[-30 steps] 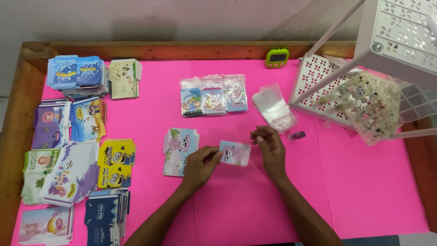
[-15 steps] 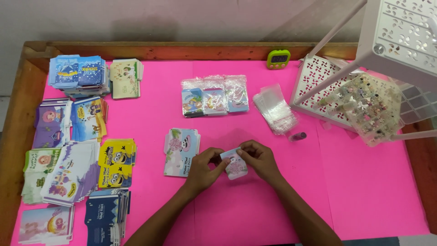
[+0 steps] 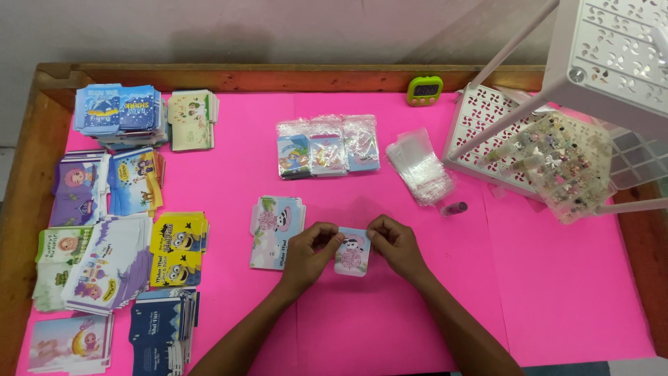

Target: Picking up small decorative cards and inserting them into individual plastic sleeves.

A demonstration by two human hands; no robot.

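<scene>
both hands pinch one small bagged card [image 3: 352,252] by its upper corners, the left hand [image 3: 309,252] on its left edge and the right hand [image 3: 394,244] on its right, just above the pink bench [image 3: 557,292]. a short stack of matching cards [image 3: 275,230] lies just left of the left hand; empty clear sleeves [image 3: 419,167] sit farther back.

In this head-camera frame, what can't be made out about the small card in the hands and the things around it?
- Small card: top corners hidden by the left hand and right hand; head view shows no back face.
- Clear organizer box: contents too small to identify, crossed by the white rack's legs.
- Green timer: display too small to read.
- Card stacks at lower left: cut off by the frame's bottom edge.
</scene>
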